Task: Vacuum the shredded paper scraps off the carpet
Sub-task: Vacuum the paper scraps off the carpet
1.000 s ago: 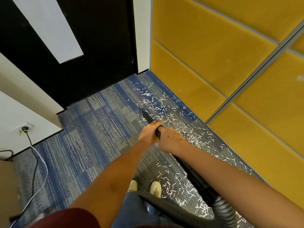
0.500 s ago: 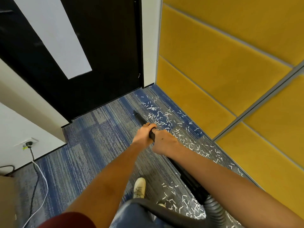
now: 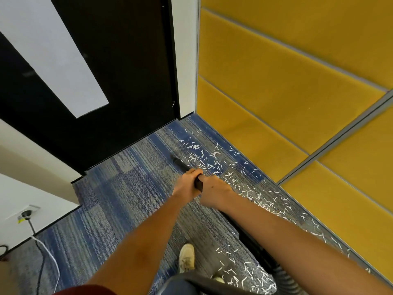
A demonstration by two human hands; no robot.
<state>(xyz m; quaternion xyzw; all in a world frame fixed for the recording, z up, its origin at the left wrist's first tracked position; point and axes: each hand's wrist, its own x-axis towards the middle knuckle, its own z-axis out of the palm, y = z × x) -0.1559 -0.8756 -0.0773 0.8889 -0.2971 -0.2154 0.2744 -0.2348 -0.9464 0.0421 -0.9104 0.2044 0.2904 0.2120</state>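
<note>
White shredded paper scraps (image 3: 204, 160) lie strewn over the blue-grey carpet (image 3: 119, 192) in a band along the yellow wall, from the door corner back past my feet. I hold a black vacuum wand (image 3: 179, 162) with both hands. My left hand (image 3: 187, 183) grips it further forward, my right hand (image 3: 214, 193) just behind. The wand's nozzle tip rests on the carpet at the left edge of the scraps near the door. A ribbed grey hose (image 3: 285, 277) runs from the wand's rear at the lower right.
A black door (image 3: 119, 81) with a white panel closes the far side. Yellow padded wall panels (image 3: 276, 86) line the right. A wall socket (image 3: 26, 212) with black and white cables (image 3: 49, 254) sits at the lower left. My pale shoe (image 3: 187, 256) stands on the carpet.
My view has shifted forward toward the door corner. The nozzle and both hands have advanced along the scrap band, with the grip unchanged.
</note>
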